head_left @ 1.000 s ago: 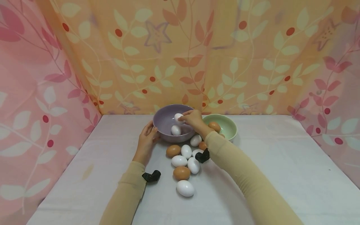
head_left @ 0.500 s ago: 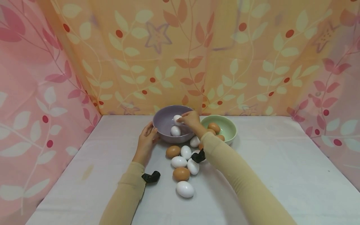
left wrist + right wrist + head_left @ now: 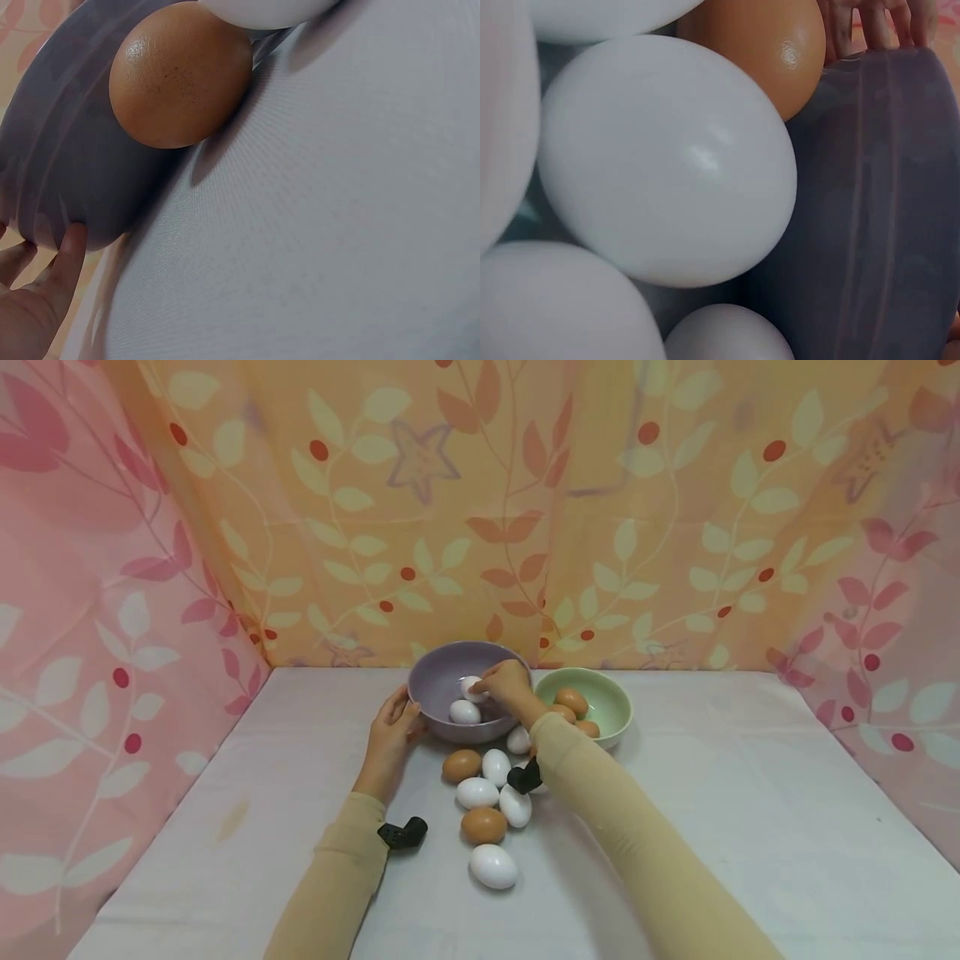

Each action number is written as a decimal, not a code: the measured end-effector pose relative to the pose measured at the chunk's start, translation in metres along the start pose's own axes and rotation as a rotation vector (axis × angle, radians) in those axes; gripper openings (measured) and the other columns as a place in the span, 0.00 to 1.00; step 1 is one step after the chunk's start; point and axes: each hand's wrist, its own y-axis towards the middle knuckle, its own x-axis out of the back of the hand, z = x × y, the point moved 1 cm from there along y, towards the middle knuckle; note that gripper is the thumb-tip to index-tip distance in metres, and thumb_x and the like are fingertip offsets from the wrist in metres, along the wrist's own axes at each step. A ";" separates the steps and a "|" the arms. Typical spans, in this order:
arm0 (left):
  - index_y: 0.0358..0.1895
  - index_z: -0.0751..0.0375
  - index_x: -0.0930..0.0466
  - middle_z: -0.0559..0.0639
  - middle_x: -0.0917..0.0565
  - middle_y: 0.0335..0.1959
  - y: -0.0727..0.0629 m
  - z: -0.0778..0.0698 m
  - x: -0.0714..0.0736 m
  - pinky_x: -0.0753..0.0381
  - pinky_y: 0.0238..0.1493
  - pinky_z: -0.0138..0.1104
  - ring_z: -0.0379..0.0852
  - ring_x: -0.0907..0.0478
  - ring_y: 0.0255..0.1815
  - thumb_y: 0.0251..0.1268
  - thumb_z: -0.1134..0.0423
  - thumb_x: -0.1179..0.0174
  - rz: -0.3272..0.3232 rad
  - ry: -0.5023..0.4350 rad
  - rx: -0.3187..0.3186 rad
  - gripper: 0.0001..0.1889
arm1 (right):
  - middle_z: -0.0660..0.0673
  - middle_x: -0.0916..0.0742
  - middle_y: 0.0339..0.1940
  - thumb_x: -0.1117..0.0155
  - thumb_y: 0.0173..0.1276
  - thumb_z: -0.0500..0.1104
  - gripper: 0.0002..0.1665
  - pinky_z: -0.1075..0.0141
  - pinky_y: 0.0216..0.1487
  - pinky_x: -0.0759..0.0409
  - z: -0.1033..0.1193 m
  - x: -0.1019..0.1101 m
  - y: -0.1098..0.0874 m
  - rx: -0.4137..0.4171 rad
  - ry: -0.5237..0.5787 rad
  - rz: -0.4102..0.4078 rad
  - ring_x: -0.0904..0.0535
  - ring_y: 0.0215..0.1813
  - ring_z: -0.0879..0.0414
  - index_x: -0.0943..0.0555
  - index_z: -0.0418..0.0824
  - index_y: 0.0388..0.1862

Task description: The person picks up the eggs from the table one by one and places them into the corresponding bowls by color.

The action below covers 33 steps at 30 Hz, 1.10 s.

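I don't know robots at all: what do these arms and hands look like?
They are a person's, not a machine's. The left sleeve and right sleeve are long and plain beige. Each carries a small, angular black gadget near the cuff; the left gadget shows tiny dots. The left hand and right hand wear no gloves.

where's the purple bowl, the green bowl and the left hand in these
Purple bowl (image 3: 435, 683): head view, bare inner wall on the left.
Green bowl (image 3: 610, 703): head view, bare inner wall on the right.
Left hand (image 3: 389, 733): head view, middle of the hand.
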 end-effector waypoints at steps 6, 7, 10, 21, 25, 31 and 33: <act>0.78 0.55 0.44 0.51 0.42 0.80 0.000 0.001 0.000 0.29 0.68 0.49 0.51 0.34 0.73 0.77 0.62 0.48 0.000 -0.005 0.003 0.30 | 0.43 0.10 0.33 0.21 0.52 0.42 0.17 0.76 0.32 0.28 -0.003 -0.002 0.004 0.011 -0.053 0.040 0.24 0.27 0.61 0.11 0.35 0.40; 0.78 0.54 0.44 0.51 0.42 0.80 0.000 0.001 0.000 0.29 0.68 0.49 0.51 0.34 0.73 0.77 0.62 0.48 0.000 -0.005 0.002 0.30 | 0.44 0.11 0.31 0.21 0.52 0.41 0.16 0.75 0.32 0.29 -0.003 -0.003 0.005 0.010 -0.058 0.043 0.24 0.27 0.61 0.11 0.35 0.39; 0.78 0.54 0.44 0.51 0.41 0.80 -0.001 0.000 -0.001 0.29 0.68 0.48 0.51 0.33 0.73 0.77 0.62 0.48 -0.001 -0.002 -0.001 0.30 | 0.47 0.13 0.27 0.21 0.51 0.41 0.15 0.75 0.32 0.29 -0.003 -0.003 0.005 0.007 -0.065 0.049 0.25 0.26 0.61 0.11 0.35 0.37; 0.78 0.54 0.44 0.53 0.41 0.80 -0.001 0.000 0.000 0.29 0.68 0.49 0.50 0.34 0.73 0.77 0.62 0.48 -0.011 -0.004 -0.005 0.30 | 0.45 0.11 0.31 0.20 0.51 0.40 0.14 0.75 0.32 0.28 -0.003 -0.005 0.004 0.034 -0.102 0.080 0.24 0.29 0.60 0.11 0.34 0.35; 0.78 0.55 0.44 0.53 0.41 0.80 0.000 0.000 0.000 0.29 0.68 0.48 0.50 0.34 0.73 0.77 0.62 0.48 -0.008 -0.005 0.003 0.30 | 0.49 0.15 0.23 0.20 0.50 0.39 0.13 0.75 0.30 0.30 -0.002 -0.005 0.003 0.044 -0.123 0.092 0.25 0.25 0.61 0.12 0.34 0.33; 0.78 0.54 0.44 0.52 0.42 0.80 -0.001 0.000 0.000 0.30 0.69 0.49 0.48 0.35 0.74 0.77 0.62 0.47 -0.007 -0.010 0.005 0.30 | 0.44 0.11 0.32 0.21 0.50 0.39 0.15 0.70 0.42 0.21 -0.004 -0.006 0.003 0.065 -0.122 0.085 0.20 0.37 0.55 0.11 0.33 0.36; 0.78 0.55 0.44 0.52 0.43 0.80 -0.002 -0.001 -0.001 0.30 0.69 0.49 0.48 0.36 0.75 0.77 0.62 0.47 -0.007 -0.010 0.007 0.30 | 0.41 0.09 0.42 0.22 0.51 0.39 0.17 0.66 0.52 0.19 -0.004 -0.004 0.003 0.079 -0.089 0.080 0.17 0.46 0.52 0.12 0.32 0.41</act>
